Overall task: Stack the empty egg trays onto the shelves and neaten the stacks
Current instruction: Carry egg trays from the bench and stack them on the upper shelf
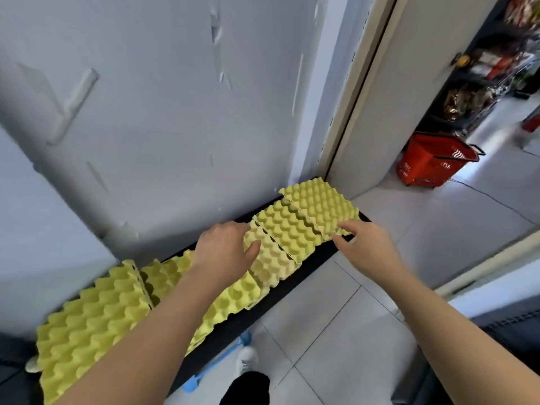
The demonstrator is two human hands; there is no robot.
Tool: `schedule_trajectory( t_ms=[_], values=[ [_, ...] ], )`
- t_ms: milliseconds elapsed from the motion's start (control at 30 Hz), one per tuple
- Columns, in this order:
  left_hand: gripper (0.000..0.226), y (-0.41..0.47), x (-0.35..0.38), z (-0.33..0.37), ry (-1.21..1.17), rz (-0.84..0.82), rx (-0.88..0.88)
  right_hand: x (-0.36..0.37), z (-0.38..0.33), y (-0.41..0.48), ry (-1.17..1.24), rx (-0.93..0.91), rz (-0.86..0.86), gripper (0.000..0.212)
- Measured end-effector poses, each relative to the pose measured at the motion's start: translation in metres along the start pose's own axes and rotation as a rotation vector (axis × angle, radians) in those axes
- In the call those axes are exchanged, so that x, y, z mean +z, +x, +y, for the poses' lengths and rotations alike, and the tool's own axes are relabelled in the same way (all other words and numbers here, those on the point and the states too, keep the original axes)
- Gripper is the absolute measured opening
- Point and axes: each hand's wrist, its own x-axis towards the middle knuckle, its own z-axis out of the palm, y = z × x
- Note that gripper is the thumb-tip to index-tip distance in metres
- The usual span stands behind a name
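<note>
Several stacks of yellow egg trays stand in a row on a low black shelf [318, 258] against a white wall. My left hand [225, 249] lies on the paler tray stack [274, 261] in the middle, fingers bent over its far edge and thumb on top. My right hand [362, 244] pinches the near corner of the farthest stack [318, 203], which stands at the shelf's right end. Between the two sits another stack [287, 229]. A tall stack [90, 320] rises at the near left, with lower trays [230, 299] partly under my left forearm.
A red shopping basket [432, 162] stands on the tiled floor beyond a doorway at the right, with stocked store shelves [479, 83] behind it. A blue tool [216, 363] lies on the floor by my white shoe [247, 361]. A dark unit fills the lower right corner.
</note>
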Motion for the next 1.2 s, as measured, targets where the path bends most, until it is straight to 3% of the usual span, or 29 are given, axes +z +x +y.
schedule_trajectory(
  t_ms=[300,567,900,1100,1200],
  values=[
    [0.039,0.189,0.095,0.016,-0.012,-0.208,-0.069,0.04,0.065,0.19,0.018,0.136,-0.077,0.042],
    [0.039,0.304,0.201,0.047,-0.074,-0.322,-0.151,0.097,0.154,0.326,0.037,0.14,-0.153,0.043],
    [0.06,0.372,0.358,0.082,-0.242,-0.378,-0.491,0.185,0.28,0.457,0.021,0.075,-0.328,0.048],
    [0.068,0.387,0.413,0.104,-0.332,-0.333,-0.649,0.227,0.337,0.502,-0.003,0.052,-0.395,0.056],
    [0.073,0.388,0.429,0.109,-0.37,-0.274,-0.703,0.24,0.356,0.515,0.036,0.093,-0.47,0.069]
  ],
)
